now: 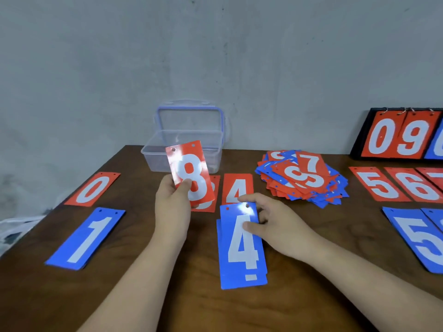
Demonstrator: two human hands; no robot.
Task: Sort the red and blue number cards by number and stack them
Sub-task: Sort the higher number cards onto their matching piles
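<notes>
Head view: left hand (171, 202) pinches red 8 card (190, 173); right hand (268, 218) pinches blue 4 card (242, 245). Cards look thin, glossy, likely slippery; grip edges.

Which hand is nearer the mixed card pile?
Right. The right hand grips the blue 4 card, just left of the mixed card pile and closer to the person. The left hand holds up the red 8 card, farther left.

Clear box (153, 157) (lid open) on table (134, 224).
</notes>
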